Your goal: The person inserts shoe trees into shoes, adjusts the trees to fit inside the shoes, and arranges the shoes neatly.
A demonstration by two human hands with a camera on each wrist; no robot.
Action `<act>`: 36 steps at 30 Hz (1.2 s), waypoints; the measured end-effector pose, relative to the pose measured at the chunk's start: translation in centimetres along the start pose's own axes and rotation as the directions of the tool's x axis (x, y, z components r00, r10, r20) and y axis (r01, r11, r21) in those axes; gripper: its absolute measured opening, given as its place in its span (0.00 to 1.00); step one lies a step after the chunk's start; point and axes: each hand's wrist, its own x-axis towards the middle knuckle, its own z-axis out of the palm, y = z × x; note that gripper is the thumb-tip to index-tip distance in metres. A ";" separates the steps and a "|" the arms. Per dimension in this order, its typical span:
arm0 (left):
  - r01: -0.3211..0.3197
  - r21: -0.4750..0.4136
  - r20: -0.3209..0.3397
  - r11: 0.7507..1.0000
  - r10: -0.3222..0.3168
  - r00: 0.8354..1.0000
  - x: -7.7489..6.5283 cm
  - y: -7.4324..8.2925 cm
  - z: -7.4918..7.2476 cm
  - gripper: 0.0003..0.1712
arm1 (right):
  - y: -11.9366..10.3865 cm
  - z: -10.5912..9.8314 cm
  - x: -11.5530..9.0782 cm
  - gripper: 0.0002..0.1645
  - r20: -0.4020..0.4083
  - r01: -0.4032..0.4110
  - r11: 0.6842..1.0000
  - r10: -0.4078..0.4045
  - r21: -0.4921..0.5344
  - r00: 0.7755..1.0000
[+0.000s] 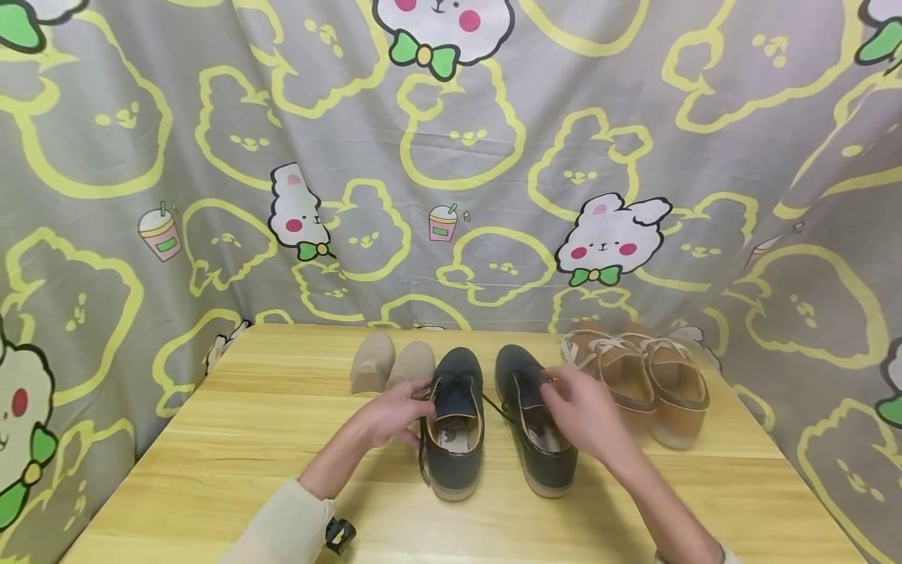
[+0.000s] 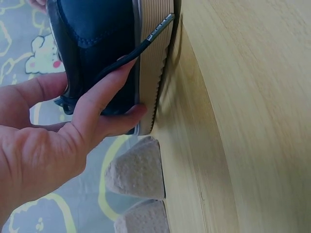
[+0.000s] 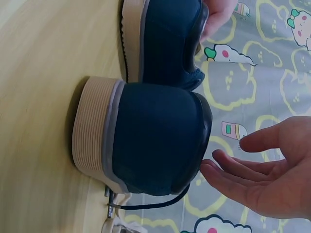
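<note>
Two dark navy lace-up shoes stand side by side on the wooden table, toes toward the curtain. My left hand [image 1: 396, 413] is at the outer side of the left shoe [image 1: 455, 462]; the left wrist view shows its fingers [image 2: 104, 94] against the shoe's side and sole edge, the thumb at the collar. A loose black shoelace [image 2: 146, 43] runs over the index finger. My right hand [image 1: 585, 409] is beside the right shoe [image 1: 550, 470]. In the right wrist view its spread fingers are close to the collar, with nothing between them and the thumb.
Two rough beige toe-shaped pieces [image 1: 373, 364] sit at the back, left of the navy shoes. A pair of brown lace-up shoes [image 1: 672, 392] stands to the right. Behind the wooden table [image 1: 232, 439] hangs a grey patterned curtain [image 1: 395, 141]. A small black device [image 1: 340, 535] is at the left sleeve.
</note>
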 end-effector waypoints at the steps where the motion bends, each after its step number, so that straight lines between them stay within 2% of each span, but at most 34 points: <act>1: 0.001 0.001 0.001 1.000 -0.001 1.000 0.0 0.0 0.0 0.46 | 0.0 0.1 0.1 0.18 -0.008 0.001 1.000 -0.001 -0.002 1.000; 8: 0.013 0.035 -0.006 0.999 -0.013 1.000 -0.3 0.4 -0.5 0.43 | -0.1 0.8 0.1 0.16 -0.040 0.001 1.000 0.000 0.029 0.999; 13: -0.006 0.085 -0.017 0.996 0.008 1.000 -0.6 1.1 -1.7 0.38 | -0.4 1.4 0.1 0.15 -0.044 -0.005 0.996 0.008 0.085 0.999; 17: -0.010 0.152 -0.116 0.988 0.028 0.993 -0.8 2.0 -3.4 0.32 | -0.6 1.6 0.1 0.15 -0.049 -0.001 0.995 0.006 0.096 0.999; 21: -0.003 0.240 -0.267 0.971 0.069 0.961 -0.8 2.9 -5.3 0.23 | -0.8 1.6 0.2 0.16 -0.039 -0.015 0.994 0.019 0.110 0.999; 23: 0.023 0.312 -0.348 0.950 0.092 0.933 -0.7 3.1 -6.3 0.20 | -1.0 1.6 0.2 0.16 -0.032 -0.026 0.993 0.030 0.119 0.999; 28: 0.109 0.515 -0.486 0.850 0.185 0.854 -0.1 2.5 -8.0 0.19 | -1.5 1.7 0.2 0.17 -0.018 -0.043 0.989 0.046 0.143 0.999; 30: 0.125 0.551 -0.509 0.825 0.214 0.833 0.4 1.8 -8.3 0.22 | -1.7 1.8 0.2 0.17 -0.015 -0.045 0.987 0.048 0.151 0.999; 33: 0.136 0.554 -0.526 0.822 0.218 0.822 1.0 0.6 -8.5 0.31 | -1.8 2.1 0.3 0.17 -0.020 -0.044 0.986 0.048 0.158 0.999; 36: 0.161 0.540 -0.532 0.826 0.187 0.826 1.6 -0.5 -8.5 0.38 | -1.9 2.5 0.3 0.15 -0.034 -0.042 0.983 0.048 0.179 0.998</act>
